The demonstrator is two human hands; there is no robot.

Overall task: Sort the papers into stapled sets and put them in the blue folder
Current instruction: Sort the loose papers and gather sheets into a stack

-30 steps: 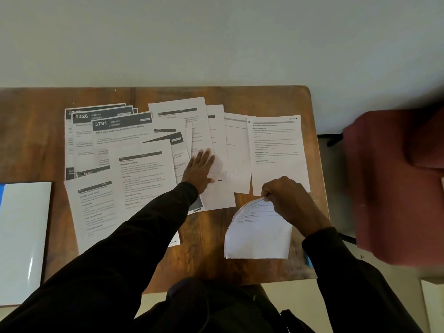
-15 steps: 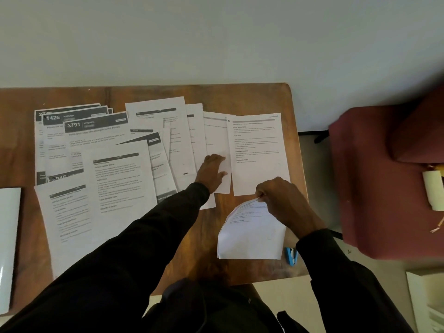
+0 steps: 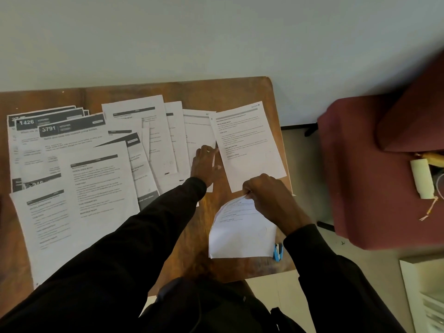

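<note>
Several printed sheets (image 3: pixel 96 179) lie fanned over a wooden table (image 3: pixel 242 92). My left hand (image 3: pixel 205 164) rests flat, fingers straight, on a sheet (image 3: pixel 199 131) near the table's right side, touching the edge of the rightmost sheet (image 3: pixel 247 145). My right hand (image 3: pixel 269 200) pinches the top corner of a small curled bundle of papers (image 3: pixel 242 234) at the front right. A blue stapler (image 3: pixel 278 252) peeks out beside that bundle, by the table's front edge. The blue folder is out of view.
A dark red armchair (image 3: pixel 374 169) stands right of the table, with a white roll (image 3: pixel 422 179) on it. A white shelf unit (image 3: pixel 425 296) sits at the lower right. The wall runs behind the table. My dark bag (image 3: pixel 206 308) lies at my lap.
My left hand slid to the right across the sheets, from the middle pile to the edge of the rightmost sheet. The view swung right, dropping the folder out of frame. The right hand kept its pinch.
</note>
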